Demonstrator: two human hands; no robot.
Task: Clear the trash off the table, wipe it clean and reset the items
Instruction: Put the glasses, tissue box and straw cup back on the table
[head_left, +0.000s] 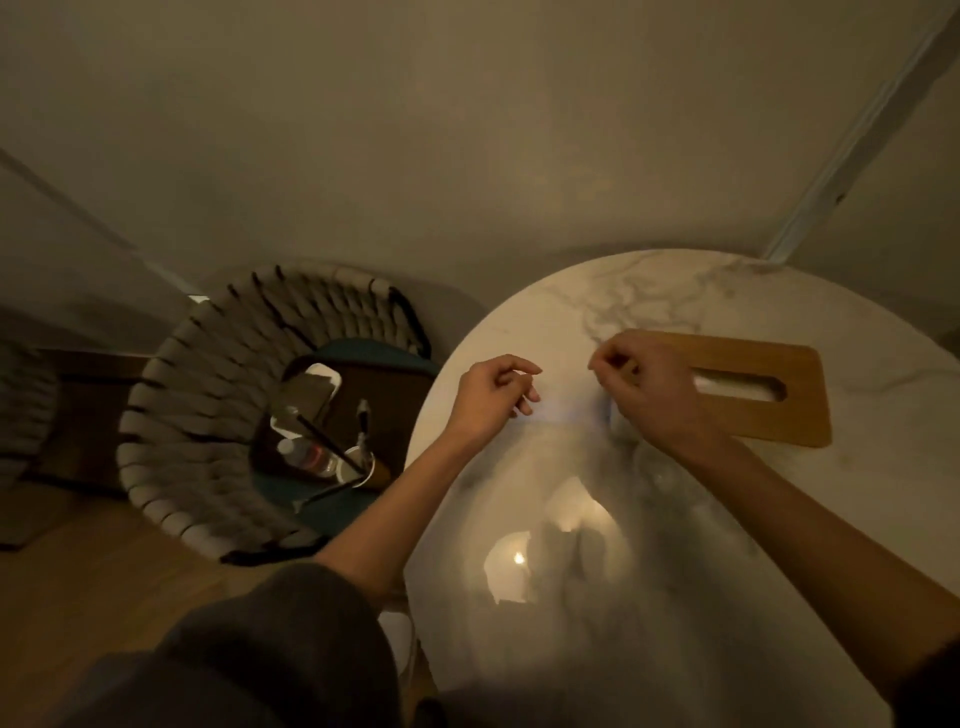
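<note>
A round white marble table (649, 291) fills the right half of the view. My left hand (493, 395) and my right hand (644, 389) are raised over it, a little apart. Between them hangs a thin translucent sheet (566, 467), which looks like a tissue. It is spread out and blurs the tabletop behind it. Each hand pinches an upper corner of it with curled fingers. A tissue box with a wooden lid (779, 410) lies on the table just right of my right hand, with white tissue showing in its slot.
A chair with a woven back (218, 395) stands left of the table. On its seat lie a plastic water bottle (306, 457), a pair of dark chopsticks (327, 441), a small cup (358, 467) and a white container (317, 389). The floor is wooden, and a wall runs behind.
</note>
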